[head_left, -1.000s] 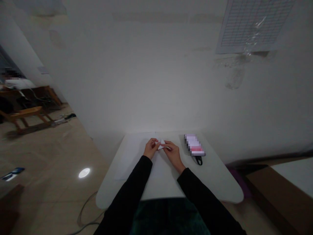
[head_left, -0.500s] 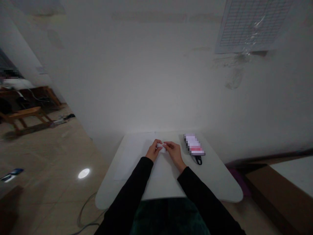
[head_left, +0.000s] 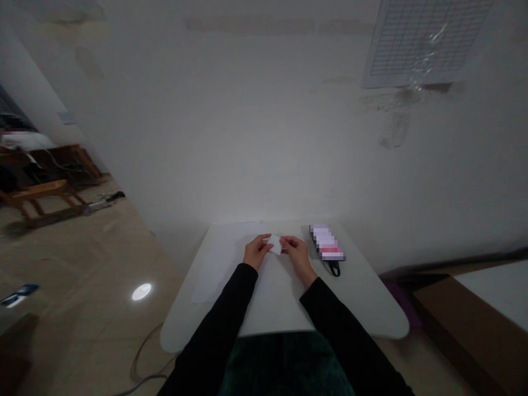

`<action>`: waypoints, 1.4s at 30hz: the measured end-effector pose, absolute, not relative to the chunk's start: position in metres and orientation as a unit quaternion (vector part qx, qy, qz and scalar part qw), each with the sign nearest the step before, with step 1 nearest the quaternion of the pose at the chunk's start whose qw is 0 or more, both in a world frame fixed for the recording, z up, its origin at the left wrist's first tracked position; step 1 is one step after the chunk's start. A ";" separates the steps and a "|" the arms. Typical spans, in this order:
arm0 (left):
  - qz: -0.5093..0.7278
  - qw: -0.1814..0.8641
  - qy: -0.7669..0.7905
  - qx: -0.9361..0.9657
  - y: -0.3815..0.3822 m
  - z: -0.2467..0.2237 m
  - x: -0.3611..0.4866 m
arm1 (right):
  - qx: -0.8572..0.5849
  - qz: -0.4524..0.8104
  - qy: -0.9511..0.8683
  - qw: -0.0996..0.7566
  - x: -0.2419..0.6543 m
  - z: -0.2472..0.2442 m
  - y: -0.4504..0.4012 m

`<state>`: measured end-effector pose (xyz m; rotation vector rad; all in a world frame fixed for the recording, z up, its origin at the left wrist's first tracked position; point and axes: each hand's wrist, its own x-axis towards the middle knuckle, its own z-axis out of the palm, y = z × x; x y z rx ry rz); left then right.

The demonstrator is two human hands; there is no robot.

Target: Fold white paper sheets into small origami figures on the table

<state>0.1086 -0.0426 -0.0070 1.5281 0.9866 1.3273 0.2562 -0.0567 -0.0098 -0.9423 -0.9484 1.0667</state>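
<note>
A small folded piece of white paper [head_left: 275, 245] is held up between my left hand [head_left: 258, 251] and my right hand [head_left: 296, 255], pinched by the fingertips of both. Its middle shows between them, and its edges are partly hidden by my fingers. Under my hands lies a large white paper sheet [head_left: 231, 264] on a rounded white table [head_left: 355, 300]. To the right of my right hand is a pixelated flat packet [head_left: 327, 242] with a black strap [head_left: 334, 268].
Beyond the table's far edge stands a white wall with a grid sheet [head_left: 427, 38] under plastic. A cable [head_left: 144, 363] lies on the tiled floor at left. Further left are a wooden bench [head_left: 41, 192] and a blurred person [head_left: 16, 135]. A brown-edged surface [head_left: 466, 313] stands at right.
My hands have drawn slightly apart, and more of the small white paper now shows between them. The paper has turned a little. The packet has not moved.
</note>
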 end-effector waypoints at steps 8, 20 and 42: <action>0.541 0.381 0.418 0.623 -0.036 -0.013 0.104 | -0.394 0.515 -0.482 0.589 0.256 -0.005 -0.062; 0.552 0.424 0.402 0.595 -0.038 -0.008 0.109 | -0.395 0.515 -0.430 0.628 0.259 -0.007 -0.058; 0.520 0.379 0.422 0.639 -0.040 -0.003 0.105 | -0.428 0.397 -0.467 0.664 0.252 -0.004 -0.062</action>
